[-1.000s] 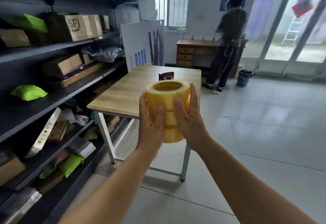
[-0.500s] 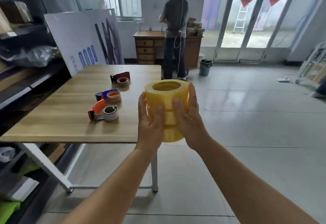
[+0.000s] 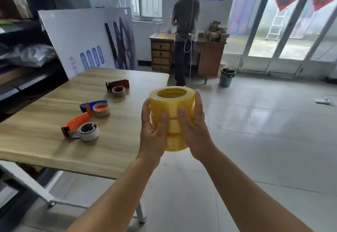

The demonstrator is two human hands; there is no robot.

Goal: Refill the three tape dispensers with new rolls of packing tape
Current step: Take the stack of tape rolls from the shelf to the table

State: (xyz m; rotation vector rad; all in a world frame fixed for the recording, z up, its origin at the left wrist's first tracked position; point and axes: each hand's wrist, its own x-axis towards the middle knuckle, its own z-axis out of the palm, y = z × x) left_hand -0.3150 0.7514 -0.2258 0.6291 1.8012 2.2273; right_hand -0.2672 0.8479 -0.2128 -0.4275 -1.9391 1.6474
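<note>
Now nearer the table (image 3: 116,155); three dispensers (image 3: 80,128) in full view, fingers (image 3: 162,120) of both hands clasping the stacked yellow tape rolls (image 3: 172,116), ready for unloading.

Place: small packing or dispatch room, likely a warehouse.
Storage: dark shelving (image 3: 27,53) with boxes and bagged goods, blurred.
Bench: wooden table (image 3: 54,140) carrying tape dispensers (image 3: 80,126).
Far end: desk (image 3: 209,53) stacked with cartons (image 3: 217,31).
</note>
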